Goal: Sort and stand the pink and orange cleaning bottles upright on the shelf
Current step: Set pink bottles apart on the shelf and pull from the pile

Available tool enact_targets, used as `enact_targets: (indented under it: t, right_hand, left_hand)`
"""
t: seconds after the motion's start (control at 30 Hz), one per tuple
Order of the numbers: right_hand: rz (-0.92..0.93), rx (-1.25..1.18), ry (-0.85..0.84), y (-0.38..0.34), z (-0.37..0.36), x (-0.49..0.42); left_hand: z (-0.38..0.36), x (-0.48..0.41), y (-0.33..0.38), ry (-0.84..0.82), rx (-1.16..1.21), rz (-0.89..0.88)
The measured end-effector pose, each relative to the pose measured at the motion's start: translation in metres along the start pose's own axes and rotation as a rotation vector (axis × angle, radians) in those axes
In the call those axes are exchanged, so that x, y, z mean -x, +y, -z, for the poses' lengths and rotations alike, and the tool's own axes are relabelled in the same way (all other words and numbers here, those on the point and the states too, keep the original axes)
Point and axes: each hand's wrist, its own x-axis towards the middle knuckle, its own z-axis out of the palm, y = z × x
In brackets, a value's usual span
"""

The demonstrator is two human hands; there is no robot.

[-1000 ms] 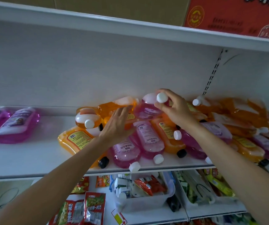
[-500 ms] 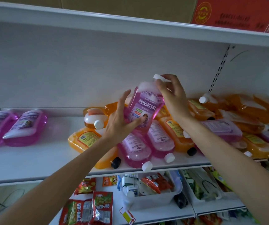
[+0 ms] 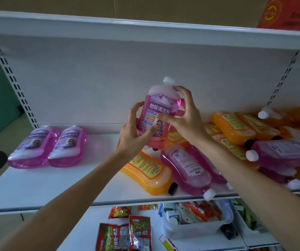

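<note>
Our left hand (image 3: 133,136) cups the lower side of the translucent pink plastic bottle with the purple label (image 3: 159,109), fingers and thumb curled round it, while our right hand (image 3: 187,115) grips the shoulder of the bottle, thumb pressed on the label. We hold it in the air, nearly upright, its round white cap (image 3: 169,80) at twelve o'clock, above the mixed heap of lying pink and orange bottles (image 3: 236,134) that covers the white metal shelf (image 3: 95,178) from the centre out to three o'clock. At nine o'clock two more pink bottles (image 3: 49,147) lie flat side by side, with bare shelf between them and the heap. To do this step well, we judge the bottle should go toward nine o'clock, onto that bare stretch beside the pink pair, so the colours group. We should carry it cap up, lower the base flat onto the board well back from the front edge, and turn the label toward six o'clock. The liquid inside will likely slosh, so we should release only once the bottle stands without rocking, the lower hand letting go last.
</note>
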Motion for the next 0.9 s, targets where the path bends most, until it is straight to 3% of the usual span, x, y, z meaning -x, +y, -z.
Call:
enact_targets:
  t: [0.3,0.47,0.67,0.9]
  right_hand:
    - [0.016,-0.042,-0.055,-0.012,-0.056,-0.025]
    - [-0.012,-0.014,-0.140,-0.009,-0.091,-0.029]
    - [-0.052,0.053,-0.146,-0.004,-0.124,-0.033]
    - [-0.009,0.197,-0.227,0.016,-0.163,-0.024]
  left_hand:
    - [0.066,0.000,-0.036,-0.172,-0.261,-0.266]
    - [0.104,0.021,-0.055,-0.086,-0.442,-0.204]
    - [0.125,0.055,-0.082,0.026,-0.489,-0.071]
    - [0.130,0.084,-0.104,-0.238,-0.569,-0.163]
